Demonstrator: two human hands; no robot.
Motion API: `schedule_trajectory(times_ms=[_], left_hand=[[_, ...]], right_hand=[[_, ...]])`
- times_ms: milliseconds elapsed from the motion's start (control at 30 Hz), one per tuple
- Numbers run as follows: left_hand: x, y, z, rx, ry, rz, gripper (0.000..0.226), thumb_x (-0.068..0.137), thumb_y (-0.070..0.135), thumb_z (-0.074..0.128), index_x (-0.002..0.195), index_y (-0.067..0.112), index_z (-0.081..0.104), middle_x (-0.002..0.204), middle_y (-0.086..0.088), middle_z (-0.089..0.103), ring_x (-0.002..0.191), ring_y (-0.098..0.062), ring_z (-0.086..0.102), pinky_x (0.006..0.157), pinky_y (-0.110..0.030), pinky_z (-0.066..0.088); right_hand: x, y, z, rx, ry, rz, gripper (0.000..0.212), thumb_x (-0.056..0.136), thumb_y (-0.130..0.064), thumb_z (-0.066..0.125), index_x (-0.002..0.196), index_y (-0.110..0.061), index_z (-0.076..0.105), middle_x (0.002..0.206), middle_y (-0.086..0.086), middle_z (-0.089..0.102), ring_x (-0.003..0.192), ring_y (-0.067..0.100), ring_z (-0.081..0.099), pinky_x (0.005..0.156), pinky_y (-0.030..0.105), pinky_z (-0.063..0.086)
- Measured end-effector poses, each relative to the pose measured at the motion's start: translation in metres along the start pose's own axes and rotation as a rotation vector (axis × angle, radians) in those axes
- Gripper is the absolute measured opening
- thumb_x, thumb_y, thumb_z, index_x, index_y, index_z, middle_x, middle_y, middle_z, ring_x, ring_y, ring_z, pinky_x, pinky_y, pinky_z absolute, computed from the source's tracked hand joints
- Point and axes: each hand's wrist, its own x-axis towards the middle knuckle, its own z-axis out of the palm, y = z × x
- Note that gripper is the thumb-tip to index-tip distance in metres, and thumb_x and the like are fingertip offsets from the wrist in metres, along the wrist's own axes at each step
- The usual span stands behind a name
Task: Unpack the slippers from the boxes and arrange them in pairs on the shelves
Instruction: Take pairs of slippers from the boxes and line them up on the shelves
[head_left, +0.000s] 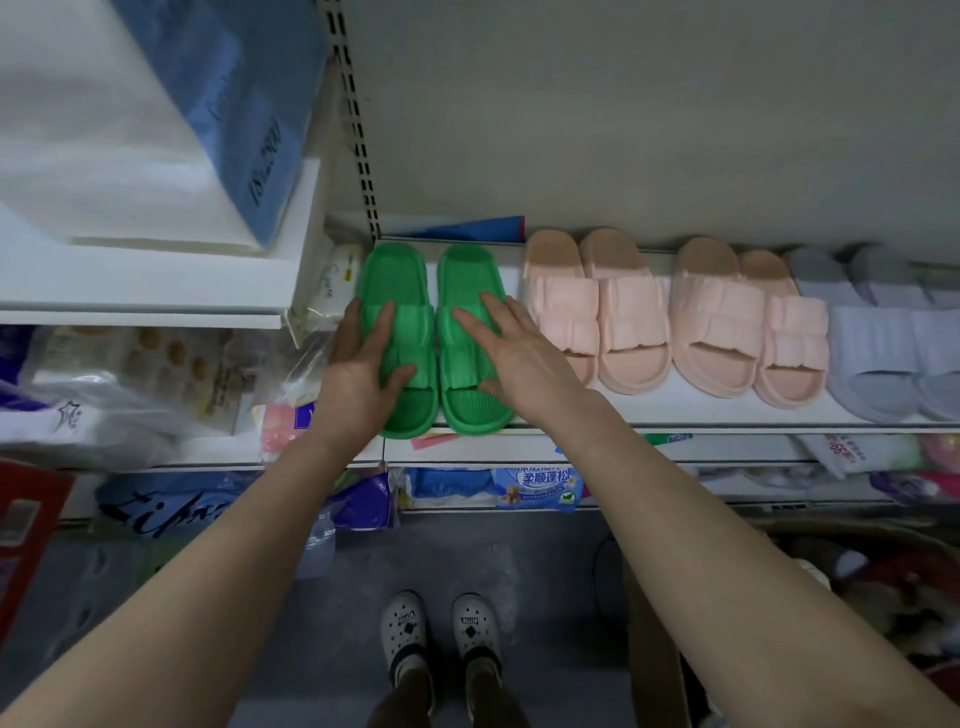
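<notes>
Two green slippers stand side by side at the left end of the white shelf (675, 410), toes toward me. My left hand (361, 364) lies on the strap and outer side of the left green slipper (395, 270), thumb across its strap. My right hand (511, 348) rests flat with fingers spread on the strap of the right green slipper (465, 270). To the right stand two pairs of pink slippers (597, 312) (748, 322), then a pair of lilac slippers (878, 353) at the frame's edge.
A slotted shelf upright (358, 130) rises behind the green pair. Left of it, white shelves hold a blue package (239, 98) and bagged goods (130, 374). Lower shelves carry packaged goods (535, 486). A brown box edge (654, 649) stands right of my feet (439, 631).
</notes>
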Motion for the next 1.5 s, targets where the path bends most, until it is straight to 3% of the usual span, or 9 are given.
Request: schedule_trajectory(times_ms=[267, 433, 700, 867, 1100, 1167, 1233, 1400, 1500], left_hand=[[0.006, -0.003, -0.002, 0.143, 0.016, 0.078, 0.071, 0.09, 0.025, 0.064, 0.151, 0.016, 0.027, 0.159, -0.02, 0.012, 0.146, -0.036, 0.016, 0.117, -0.043, 0.025], [-0.009, 0.014, -0.003, 0.207, 0.036, 0.265, 0.059, 0.087, 0.012, 0.067, 0.141, 0.006, 0.045, 0.149, -0.024, 0.035, 0.137, -0.044, 0.032, 0.113, -0.051, 0.029], [-0.092, 0.079, 0.055, 0.094, -0.037, 0.447, 0.041, 0.084, 0.005, 0.069, 0.124, 0.006, 0.062, 0.122, -0.02, 0.061, 0.107, -0.039, 0.056, 0.095, -0.043, 0.043], [-0.15, 0.136, 0.14, -0.004, -0.211, 0.542, 0.035, 0.085, 0.008, 0.065, 0.12, 0.008, 0.064, 0.119, -0.016, 0.063, 0.106, -0.03, 0.057, 0.095, -0.035, 0.041], [-0.229, 0.237, 0.26, -0.053, -0.437, 0.465, 0.037, 0.081, 0.016, 0.057, 0.117, 0.008, 0.064, 0.113, -0.016, 0.066, 0.099, -0.03, 0.062, 0.086, -0.029, 0.044], [-0.249, 0.258, 0.291, -0.034, -0.52, 0.346, 0.043, 0.083, 0.026, 0.056, 0.122, 0.009, 0.062, 0.117, -0.017, 0.064, 0.096, -0.034, 0.065, 0.079, -0.031, 0.049], [-0.267, 0.271, 0.319, 0.035, -0.598, 0.214, 0.048, 0.087, 0.022, 0.063, 0.132, 0.008, 0.054, 0.127, -0.02, 0.058, 0.104, -0.038, 0.061, 0.086, -0.037, 0.048], [-0.283, 0.295, 0.36, 0.234, -0.64, -0.004, 0.065, 0.092, 0.021, 0.058, 0.149, 0.01, 0.028, 0.142, -0.021, 0.042, 0.12, -0.041, 0.047, 0.096, -0.038, 0.039], [-0.273, 0.292, 0.374, 0.318, -0.616, -0.055, 0.065, 0.091, 0.024, 0.058, 0.148, 0.016, 0.028, 0.138, -0.021, 0.045, 0.117, -0.041, 0.047, 0.096, -0.04, 0.037]], right_hand=[[-0.003, -0.001, 0.001, -0.037, -0.006, 0.008, 0.093, 0.088, -0.022, 0.07, 0.157, -0.026, 0.008, 0.164, 0.012, 0.001, 0.15, 0.035, 0.007, 0.119, 0.041, 0.02], [-0.048, -0.001, -0.003, -0.021, 0.082, 0.078, 0.08, 0.091, -0.016, 0.064, 0.156, -0.016, 0.017, 0.162, 0.013, 0.015, 0.148, 0.034, 0.015, 0.116, 0.041, 0.026], [-0.228, 0.039, 0.042, 0.085, 0.314, 0.348, 0.066, 0.081, -0.012, 0.069, 0.142, -0.005, 0.046, 0.14, 0.019, 0.05, 0.131, 0.036, 0.045, 0.111, 0.042, 0.038], [-0.375, 0.098, 0.095, 0.134, 0.255, 0.6, 0.062, 0.077, -0.015, 0.069, 0.136, -0.005, 0.053, 0.131, 0.017, 0.057, 0.118, 0.034, 0.056, 0.096, 0.039, 0.049], [-0.551, 0.236, 0.151, 0.218, -0.127, 1.011, 0.056, 0.089, -0.014, 0.058, 0.142, -0.009, 0.044, 0.141, 0.021, 0.047, 0.127, 0.039, 0.045, 0.102, 0.039, 0.039], [-0.57, 0.26, 0.155, 0.299, -0.208, 1.067, 0.058, 0.093, -0.024, 0.058, 0.146, -0.013, 0.037, 0.146, 0.021, 0.04, 0.128, 0.041, 0.044, 0.101, 0.041, 0.04], [-0.577, 0.274, 0.158, 0.437, -0.267, 1.067, 0.056, 0.093, -0.031, 0.06, 0.141, -0.012, 0.039, 0.139, 0.02, 0.045, 0.12, 0.039, 0.052, 0.092, 0.039, 0.045], [-0.578, 0.27, 0.163, 0.758, -0.15, 1.05, 0.042, 0.083, -0.025, 0.075, 0.108, -0.013, 0.043, 0.101, 0.008, 0.06, 0.094, 0.031, 0.062, 0.069, 0.029, 0.037], [-0.567, 0.266, 0.151, 0.869, -0.079, 0.953, 0.036, 0.086, -0.021, 0.071, 0.109, -0.016, 0.043, 0.098, 0.001, 0.06, 0.091, 0.022, 0.06, 0.071, 0.027, 0.038]])
